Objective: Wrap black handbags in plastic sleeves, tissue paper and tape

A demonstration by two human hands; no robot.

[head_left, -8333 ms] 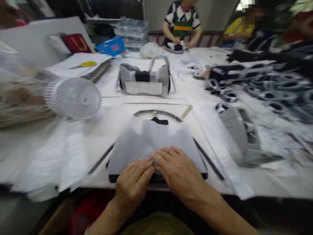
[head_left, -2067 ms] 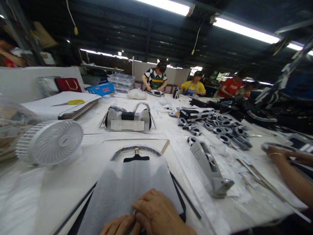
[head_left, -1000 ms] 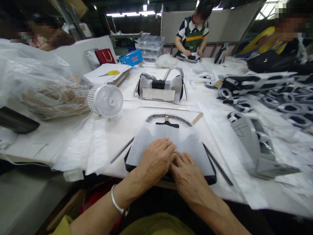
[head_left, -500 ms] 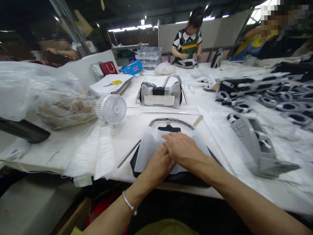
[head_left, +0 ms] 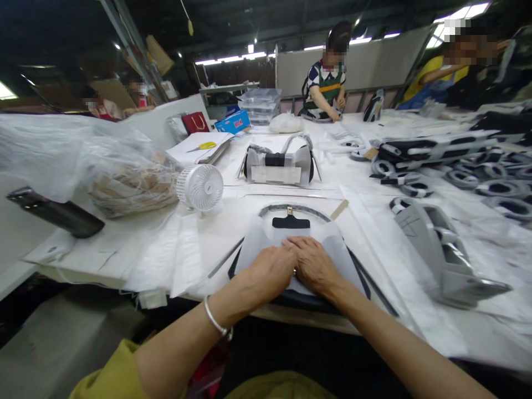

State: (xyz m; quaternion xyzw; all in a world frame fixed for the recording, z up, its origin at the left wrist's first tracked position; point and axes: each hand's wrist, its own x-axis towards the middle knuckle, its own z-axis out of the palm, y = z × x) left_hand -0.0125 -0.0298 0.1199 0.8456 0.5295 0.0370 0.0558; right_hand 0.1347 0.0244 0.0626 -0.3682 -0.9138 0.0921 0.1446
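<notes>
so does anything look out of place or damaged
No damage shows. A pale scrap hangs untidily at the front of the table. The dark cylinder at far left appears tilted, though lens distortion may explain it. The grey sheet under the hands looks fine where visible.

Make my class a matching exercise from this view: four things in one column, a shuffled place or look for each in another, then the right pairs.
Things
1. Scissors
2. Fan
3. Pale wrap
4. Bracelet

Places or looks
A. Beneath the left hand and right hand
B. White, with a round grille
C. Silvery, around the left wrist
D. Yellow-handled, on a paper stack

Pairs: 1-D, 2-B, 3-A, 4-C
</notes>
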